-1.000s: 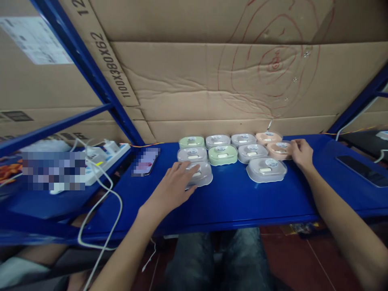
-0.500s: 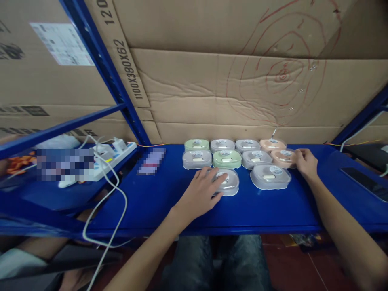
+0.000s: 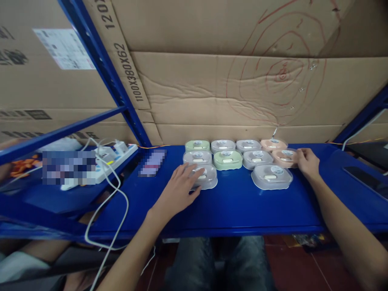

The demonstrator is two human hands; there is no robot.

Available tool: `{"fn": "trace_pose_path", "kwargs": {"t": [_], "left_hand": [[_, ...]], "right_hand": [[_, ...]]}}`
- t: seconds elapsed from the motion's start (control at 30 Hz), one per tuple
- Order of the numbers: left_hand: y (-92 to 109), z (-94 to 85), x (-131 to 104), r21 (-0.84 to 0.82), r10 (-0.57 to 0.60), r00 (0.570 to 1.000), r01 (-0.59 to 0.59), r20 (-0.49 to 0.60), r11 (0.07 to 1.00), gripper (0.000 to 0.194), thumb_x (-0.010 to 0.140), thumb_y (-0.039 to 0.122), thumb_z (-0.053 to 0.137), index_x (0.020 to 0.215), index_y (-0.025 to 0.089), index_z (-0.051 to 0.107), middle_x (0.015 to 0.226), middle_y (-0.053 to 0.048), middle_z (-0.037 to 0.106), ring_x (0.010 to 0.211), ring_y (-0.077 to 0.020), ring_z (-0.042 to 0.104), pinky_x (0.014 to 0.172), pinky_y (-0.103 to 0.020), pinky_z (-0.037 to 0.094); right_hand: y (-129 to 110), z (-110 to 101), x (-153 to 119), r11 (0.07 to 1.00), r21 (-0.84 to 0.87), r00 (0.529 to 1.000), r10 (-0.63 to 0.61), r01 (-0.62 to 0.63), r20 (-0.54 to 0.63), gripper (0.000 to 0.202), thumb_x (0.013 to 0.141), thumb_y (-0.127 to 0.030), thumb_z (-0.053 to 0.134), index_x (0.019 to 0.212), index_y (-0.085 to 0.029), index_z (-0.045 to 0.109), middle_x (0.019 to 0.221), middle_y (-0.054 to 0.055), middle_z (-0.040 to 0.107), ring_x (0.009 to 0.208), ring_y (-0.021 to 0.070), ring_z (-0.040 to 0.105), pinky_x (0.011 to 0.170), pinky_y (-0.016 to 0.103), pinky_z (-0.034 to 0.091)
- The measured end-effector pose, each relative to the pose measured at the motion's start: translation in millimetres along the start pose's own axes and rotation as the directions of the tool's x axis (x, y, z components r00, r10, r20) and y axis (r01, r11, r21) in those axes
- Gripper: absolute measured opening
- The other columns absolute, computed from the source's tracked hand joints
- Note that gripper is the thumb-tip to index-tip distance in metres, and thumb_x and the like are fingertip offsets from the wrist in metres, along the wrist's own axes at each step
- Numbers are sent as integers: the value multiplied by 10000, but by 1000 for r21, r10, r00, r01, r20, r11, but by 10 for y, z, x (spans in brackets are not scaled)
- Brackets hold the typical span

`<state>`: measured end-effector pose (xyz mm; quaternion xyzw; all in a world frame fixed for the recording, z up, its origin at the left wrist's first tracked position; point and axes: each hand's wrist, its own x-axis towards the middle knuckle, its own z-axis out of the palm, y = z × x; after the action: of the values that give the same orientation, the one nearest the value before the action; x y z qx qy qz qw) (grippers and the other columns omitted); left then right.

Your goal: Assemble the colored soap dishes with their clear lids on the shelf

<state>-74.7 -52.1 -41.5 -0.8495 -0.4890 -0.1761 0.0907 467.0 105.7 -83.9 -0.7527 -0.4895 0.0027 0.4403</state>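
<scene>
My left hand point(image 3: 183, 184) curves over the left side of a grey oval box with a clear lid point(image 3: 209, 180), thumb at its front and fingers across its top. This box sits in the front row, close before another grey box point(image 3: 197, 156). My right hand point(image 3: 308, 163) has its fingers bent against the right end of a peach box point(image 3: 284, 157) in the middle row. Beside that are a green box point(image 3: 228, 161) and a grey one point(image 3: 257, 159). One more grey box point(image 3: 274, 180) stands at the front right. Each box carries a round label and a white tab.
Along the cardboard wall point(image 3: 188, 91) runs a back row of similar green, grey and peach boxes. A phone point(image 3: 152, 163) lies left on the blue shelf point(image 3: 230, 210); a dark phone point(image 3: 365, 178) lies right. A power strip point(image 3: 125, 152) and white cables point(image 3: 125, 202) are at left, near another person's arm.
My left hand has slid the grey box leftward and slightly back, in front of the left grey box. My right hand stays at the peach box.
</scene>
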Motion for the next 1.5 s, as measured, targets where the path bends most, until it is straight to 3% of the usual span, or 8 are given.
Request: {"fn": "trace_pose_path", "kwargs": {"t": [0.33, 0.5, 0.63, 0.8, 0.93, 1.1, 1.37, 1.5], "left_hand": [[-109, 7, -110, -46, -45, 998, 43, -45, 998, 571, 1022, 397, 661, 1565, 256, 553, 1695, -152, 500, 1601, -396, 427, 1311, -657, 377], [-152, 84, -157, -60, -62, 998, 61, -10, 996, 610, 1079, 467, 593, 1636, 251, 473, 1741, -146, 445, 1643, -382, 369, 1330, -640, 345], [-165, -2, -65, -116, -71, 997, 67, -28, 991, 631, 1112, 566, 488, 1644, 229, 450, 1746, -162, 429, 1654, -356, 351, 1343, -600, 324], [-340, -73, 370, -164, -123, 992, 117, -27, 980, 624, 1105, 602, 447, 1589, 217, 525, 1689, -152, 501, 1600, -342, 414, 1327, -553, 341], [-488, 12, 788, -125, -223, 956, 249, 193, 960, 627, 1104, 598, 415, 1601, 238, 543, 1733, -155, 459, 1623, -372, 385, 1313, -585, 318], [-574, 60, 1231, -38, -357, 893, 381, 275, 924, 597, 1114, 474, 366, 1643, 233, 498, 1744, -144, 451, 1615, -354, 400, 1295, -525, 332], [-660, 210, 1874, 45, -610, 731, 629, 306, 776, 968, 907, 837, 553, 1508, 80, 609, 1530, -361, 582, 1401, -561, 561, 1060, -664, 501], [-688, 344, 2071, -21, -570, 776, 597, 269, 802, 1010, 824, 872, 649, 1421, 58, 669, 1390, -348, 678, 1364, -554, 582, 1033, -666, 515]], "right_hand": [[-33, -23, -13, 1000, 4, 1000, 6, -6, -1, 289, 951, -430, 512, 1033, -200, 666, 1146, 193, 778, 1140, 333, 705, 1076, 454, 523], [-45, -31, -23, 1000, 5, 1000, 11, -11, 2, 300, 962, -427, 502, 1054, -196, 670, 1158, 192, 779, 1133, 335, 713, 1071, 457, 528], [-57, -44, -32, 1000, 4, 1000, 6, -6, 8, 303, 962, -419, 501, 1059, -190, 672, 1195, 205, 775, 1163, 335, 705, 1089, 446, 515], [-81, -50, -37, 1000, 2, 1000, 17, -17, 1, 287, 964, -406, 504, 1053, -191, 673, 1183, 207, 776, 1178, 343, 694, 1109, 464, 499], [-91, -45, -35, 1000, 2, 1000, 22, -22, -2, 265, 963, -387, 511, 1038, -189, 670, 1189, 224, 772, 1191, 360, 698, 1096, 469, 505], [-72, -39, -34, 1000, 12, 1000, 22, -23, 7, 278, 975, -403, 510, 1055, -191, 670, 1213, 214, 773, 1189, 344, 697, 1086, 442, 508], [-46, -27, -20, 1000, 14, 1000, 16, -16, 21, 276, 995, -396, 513, 1068, -188, 679, 1217, 209, 774, 1194, 340, 704, 1074, 421, 508], [-12, -15, -1, 1000, 3, 1000, 7, -7, 25, 297, 1004, -407, 508, 1078, -181, 686, 1229, 220, 774, 1207, 349, 703, 1084, 431, 506]]}}
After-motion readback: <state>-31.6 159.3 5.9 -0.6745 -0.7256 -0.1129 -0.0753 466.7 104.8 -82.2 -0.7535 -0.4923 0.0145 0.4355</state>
